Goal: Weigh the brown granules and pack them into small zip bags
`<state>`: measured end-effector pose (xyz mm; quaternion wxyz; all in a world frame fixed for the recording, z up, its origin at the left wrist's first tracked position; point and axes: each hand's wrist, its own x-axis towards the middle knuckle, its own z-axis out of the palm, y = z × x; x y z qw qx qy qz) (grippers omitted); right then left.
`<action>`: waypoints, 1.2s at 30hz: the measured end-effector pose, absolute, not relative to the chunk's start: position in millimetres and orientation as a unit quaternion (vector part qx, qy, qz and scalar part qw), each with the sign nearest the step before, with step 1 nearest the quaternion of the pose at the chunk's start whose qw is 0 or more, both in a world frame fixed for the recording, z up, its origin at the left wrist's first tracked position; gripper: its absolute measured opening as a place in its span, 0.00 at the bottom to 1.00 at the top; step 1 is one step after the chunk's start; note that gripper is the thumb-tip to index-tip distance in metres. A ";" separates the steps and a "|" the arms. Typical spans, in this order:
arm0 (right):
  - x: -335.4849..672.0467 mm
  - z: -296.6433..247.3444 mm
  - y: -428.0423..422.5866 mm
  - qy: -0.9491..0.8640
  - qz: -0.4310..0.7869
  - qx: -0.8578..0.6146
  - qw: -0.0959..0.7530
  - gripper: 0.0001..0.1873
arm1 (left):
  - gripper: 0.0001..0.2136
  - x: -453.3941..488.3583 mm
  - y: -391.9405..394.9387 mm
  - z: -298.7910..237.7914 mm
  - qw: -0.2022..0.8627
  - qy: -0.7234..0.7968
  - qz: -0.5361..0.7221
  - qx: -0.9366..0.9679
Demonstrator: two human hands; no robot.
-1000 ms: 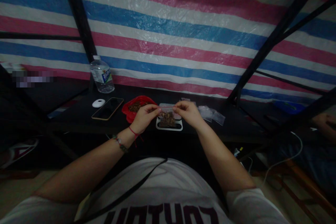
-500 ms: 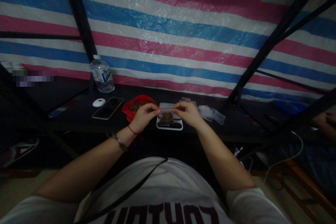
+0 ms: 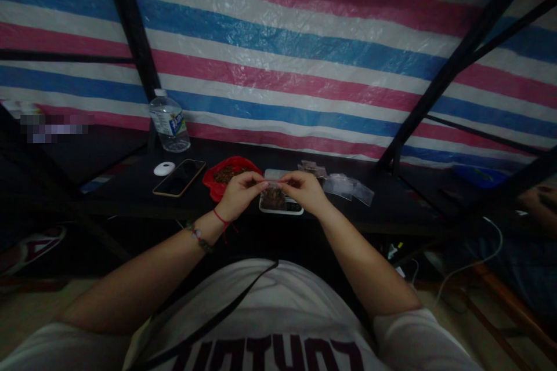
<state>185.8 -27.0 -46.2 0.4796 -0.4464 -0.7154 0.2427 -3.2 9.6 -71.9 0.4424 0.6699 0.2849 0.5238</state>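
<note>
Both my hands pinch the top edge of a small clear plastic bag (image 3: 273, 196) that holds brown bits. My left hand (image 3: 238, 194) grips its left end and my right hand (image 3: 303, 191) grips close beside it, the fingertips nearly meeting. The bag hangs just over a small white scale (image 3: 281, 207) on the black table (image 3: 130, 191). A red bag (image 3: 226, 177) of the same brown bits lies open just left of the scale.
A phone (image 3: 179, 178), a white oval object (image 3: 164, 168) and a water bottle (image 3: 169, 122) stand at the left. Empty clear bags (image 3: 348, 188) lie right of the scale. Black frame bars cross a striped tarp behind. Another person's hand (image 3: 539, 200) shows at far right.
My right hand has slid leftward along the bag's top edge toward my left hand. The bag has stayed over the scale.
</note>
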 end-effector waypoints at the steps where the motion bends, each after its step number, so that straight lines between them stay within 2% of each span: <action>1: 184.9 -46.8 -27.4 -0.713 0.242 -0.445 0.486 0.09 | 0.12 -3.3 9.7 -72.0 0.437 0.281 0.526 0.673; 9: 179.6 -47.0 -31.2 -0.715 0.235 -0.450 0.480 0.08 | 0.11 -1.8 2.2 -68.3 0.422 0.288 0.486 0.709; 18: 176.3 -51.5 -31.3 -0.730 0.201 -0.462 0.461 0.05 | 0.11 -2.9 0.9 -67.6 0.348 0.293 0.455 0.766; 23: 181.4 -45.9 -29.8 -0.725 0.206 -0.480 0.449 0.08 | 0.12 -11.1 9.1 -58.0 0.351 0.306 0.446 0.764; 36: 181.0 -44.8 -27.6 -0.665 0.264 -0.467 0.520 0.11 | 0.13 -20.5 12.0 -45.1 0.382 0.367 0.505 0.681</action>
